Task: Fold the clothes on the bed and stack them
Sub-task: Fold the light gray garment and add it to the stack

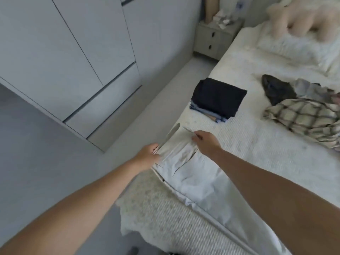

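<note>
- The bed [248, 153] fills the right side; the wardrobe [73, 52] stands to its left across a strip of floor [55, 162].
- A nightstand [215, 41] stands beside the bed's far left corner.
- A pillow [294, 43] lies at the far end of the bed, with a plush toy [303, 17] on it.
- The folded stack [219, 100] sits by the bed's left edge.
- The unfolded heap [303, 111] lies right of the stack, toward the right edge.
- The trousers [193, 177] lie along the left edge, nearer than the stack, with the left hand [149, 155] and right hand [204, 140] at their far end.
</note>
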